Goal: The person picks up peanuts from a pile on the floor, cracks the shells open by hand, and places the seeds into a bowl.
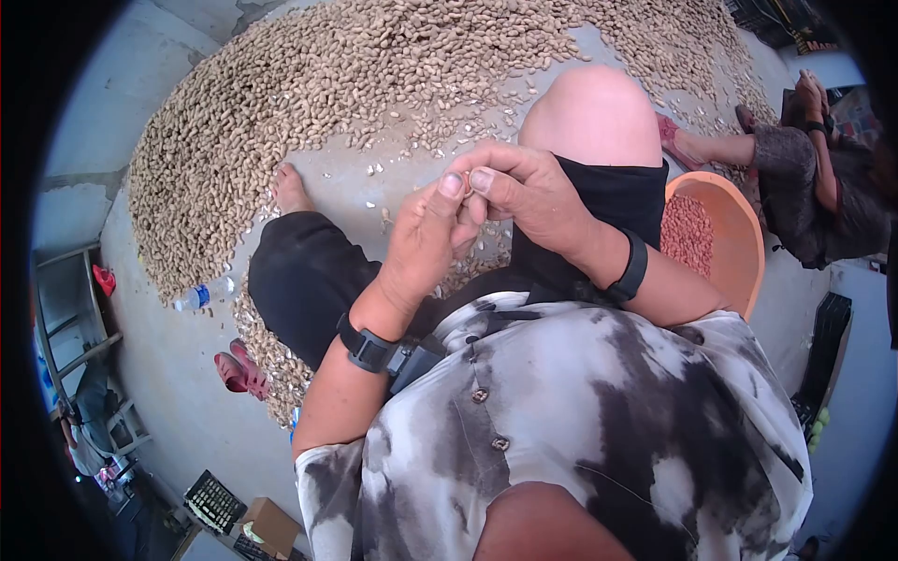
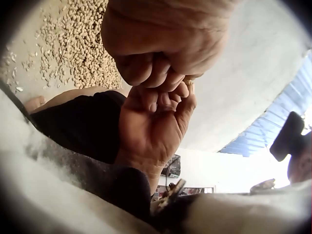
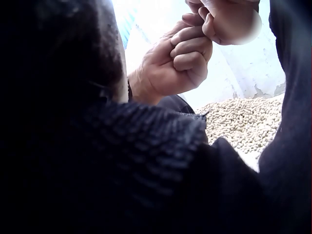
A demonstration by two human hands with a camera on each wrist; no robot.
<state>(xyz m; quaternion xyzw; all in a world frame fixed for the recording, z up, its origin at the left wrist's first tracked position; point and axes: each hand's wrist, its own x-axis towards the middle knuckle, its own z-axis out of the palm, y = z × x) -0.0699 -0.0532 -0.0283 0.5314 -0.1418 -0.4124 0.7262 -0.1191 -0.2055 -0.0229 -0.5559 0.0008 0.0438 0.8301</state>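
Observation:
In the head view my left hand and right hand meet above my lap, thumbs and forefingers pinching one small peanut. Most of the peanut is covered by fingertips. The left wrist view has my left hand large at the top, its fingers curled, against my right hand below. From the right wrist, the curled fingers of my left hand show beside part of my right hand. Shelled reddish kernels lie in an orange basin beside my right forearm.
A large heap of unshelled peanuts spreads over the floor ahead. Broken shells litter the ground by my legs. A plastic bottle and red shoes lie to the left. Another person sits at the right.

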